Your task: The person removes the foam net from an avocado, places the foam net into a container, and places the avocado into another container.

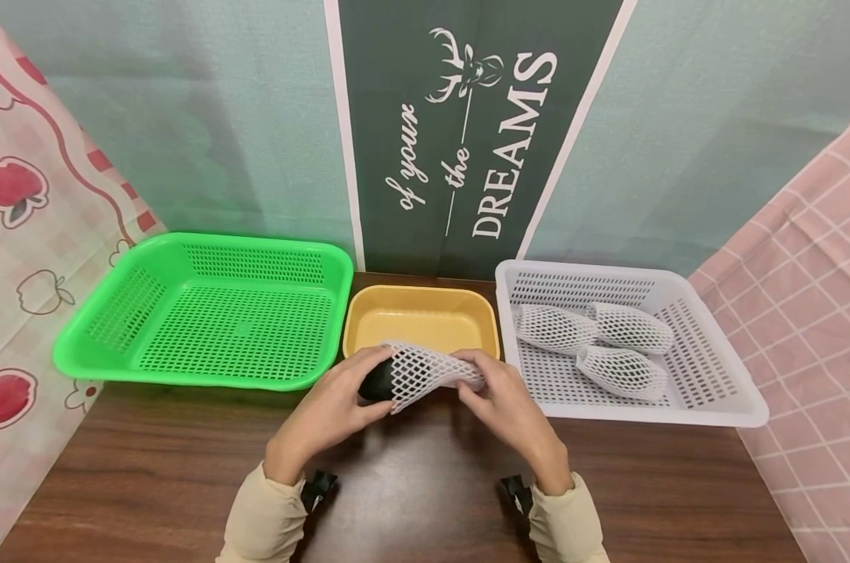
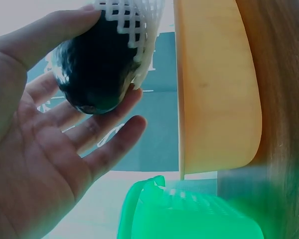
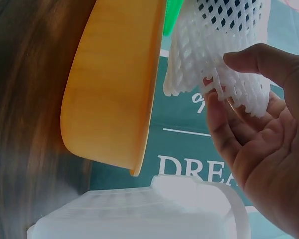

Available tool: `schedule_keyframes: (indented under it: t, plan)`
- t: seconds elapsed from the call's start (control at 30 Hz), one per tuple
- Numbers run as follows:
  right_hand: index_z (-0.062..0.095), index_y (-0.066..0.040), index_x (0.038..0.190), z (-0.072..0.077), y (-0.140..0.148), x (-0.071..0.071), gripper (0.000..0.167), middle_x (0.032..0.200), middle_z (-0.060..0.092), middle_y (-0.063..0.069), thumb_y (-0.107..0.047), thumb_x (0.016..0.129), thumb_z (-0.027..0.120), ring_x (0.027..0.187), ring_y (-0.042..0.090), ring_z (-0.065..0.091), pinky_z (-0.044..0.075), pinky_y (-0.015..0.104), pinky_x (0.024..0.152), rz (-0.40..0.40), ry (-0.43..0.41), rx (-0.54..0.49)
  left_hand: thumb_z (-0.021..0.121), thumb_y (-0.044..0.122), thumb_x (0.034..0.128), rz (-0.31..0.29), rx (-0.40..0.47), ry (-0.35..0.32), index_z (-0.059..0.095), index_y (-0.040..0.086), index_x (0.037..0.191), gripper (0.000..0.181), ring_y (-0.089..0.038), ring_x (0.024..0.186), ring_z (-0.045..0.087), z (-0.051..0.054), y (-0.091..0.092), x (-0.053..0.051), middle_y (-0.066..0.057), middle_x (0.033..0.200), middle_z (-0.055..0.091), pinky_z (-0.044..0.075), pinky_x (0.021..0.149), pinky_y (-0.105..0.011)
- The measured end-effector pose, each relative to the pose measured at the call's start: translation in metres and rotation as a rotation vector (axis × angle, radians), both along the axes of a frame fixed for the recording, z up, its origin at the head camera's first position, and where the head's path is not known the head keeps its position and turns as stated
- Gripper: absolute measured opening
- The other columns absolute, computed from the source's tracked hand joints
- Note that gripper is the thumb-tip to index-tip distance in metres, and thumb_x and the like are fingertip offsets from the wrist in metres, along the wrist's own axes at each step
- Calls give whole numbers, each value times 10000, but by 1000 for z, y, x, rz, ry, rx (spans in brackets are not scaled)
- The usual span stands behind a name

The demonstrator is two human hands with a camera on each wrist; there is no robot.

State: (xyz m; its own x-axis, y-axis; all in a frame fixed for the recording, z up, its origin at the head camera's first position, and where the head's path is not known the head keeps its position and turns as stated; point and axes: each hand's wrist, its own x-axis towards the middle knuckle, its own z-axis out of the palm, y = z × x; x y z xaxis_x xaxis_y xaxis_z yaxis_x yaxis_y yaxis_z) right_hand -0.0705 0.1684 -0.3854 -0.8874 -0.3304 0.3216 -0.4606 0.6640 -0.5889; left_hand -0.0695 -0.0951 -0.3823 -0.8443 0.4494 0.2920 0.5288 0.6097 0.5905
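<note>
Left hand point(image 1: 350, 399) grips the bare end of a glossy black rounded object point(image 1: 377, 381), thumb nearside, while the right hand point(image 1: 496, 397) pinches the gathered end of its white foam-mesh sleeve point(image 1: 421, 377), by the near edge of a yellow rectangular plastic tub point(image 1: 425, 294). Sleeving seems underway; the next move likely calls for drawing mesh over the bare end. Both forearms angle inward.

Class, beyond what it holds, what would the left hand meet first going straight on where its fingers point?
Probably the yellow plastic basin ahead of the left hand. Depth is unclear: the hand seems above rim height, so it might pass over.
</note>
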Motion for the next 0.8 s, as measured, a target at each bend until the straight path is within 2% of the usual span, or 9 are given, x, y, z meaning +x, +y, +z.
schedule_keyframes:
  t: [0.13, 0.27, 0.43, 0.6, 0.8]
  plan:
    - [639, -84, 1189, 1, 3, -1, 362, 1080, 727, 53, -36, 840, 721, 864, 131, 628, 526, 335, 772, -32, 16, 3, 842, 197, 786, 4, 6, 12, 534, 71, 1401, 699, -253, 1265, 585, 1, -3, -1, -102, 1362, 611, 470, 1061, -441]
    - [635, -73, 1192, 2, 6, -1, 370, 1103, 725, 72, -41, 836, 727, 839, 129, 603, 505, 322, 757, -81, 29, 0, 840, 204, 793, 35, 16, 16, 520, 135, 1421, 708, -242, 1254, 586, 3, -8, -1, -65, 1360, 610, 486, 1035, -449]
    - [637, -56, 1174, 4, 7, -2, 369, 1028, 730, 88, -48, 822, 749, 729, 124, 549, 459, 257, 654, -188, 49, -55, 845, 193, 787, 109, 31, 8, 521, 156, 1421, 713, -257, 1227, 594, 5, -15, -2, -65, 1362, 602, 496, 1007, -476]
    - [639, -40, 1163, 2, 3, -3, 369, 962, 727, 100, -55, 815, 759, 646, 107, 514, 435, 225, 573, -286, 116, -102, 853, 190, 779, 190, 71, 31, 545, 143, 1399, 694, -283, 1173, 615, 6, -21, -4, -91, 1329, 616, 505, 957, -492]
    - [647, -26, 1138, -2, 0, -4, 366, 913, 702, 104, -43, 797, 778, 590, 94, 509, 442, 222, 521, -345, 188, -94, 868, 164, 753, 276, 98, 70, 552, 115, 1385, 708, -311, 1182, 610, 6, -27, -6, -112, 1314, 618, 501, 946, -508]
